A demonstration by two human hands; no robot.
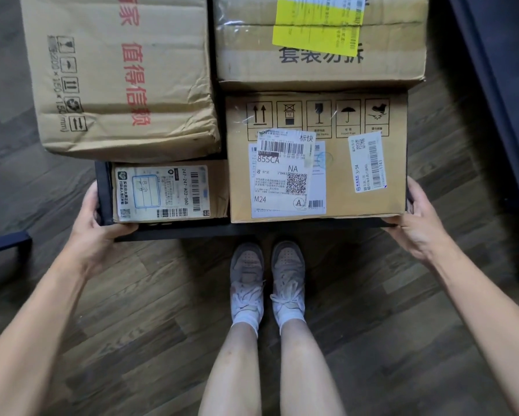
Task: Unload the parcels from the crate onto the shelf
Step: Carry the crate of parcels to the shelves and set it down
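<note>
Left hand (97,219) and right hand (417,216) each clamp a near corner of the dark crate (192,231), parcels (315,157) stacked inside (top-heavy). Keep it level; shelf unseen.

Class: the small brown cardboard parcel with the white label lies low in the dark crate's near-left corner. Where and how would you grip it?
Probably from above, by its two short ends. The small brown cardboard parcel sits below the big red-lettered carton, which overhangs its far edge, while the tall carton with handling symbols seems to abut its right end, so lift the red-lettered one first.
</note>
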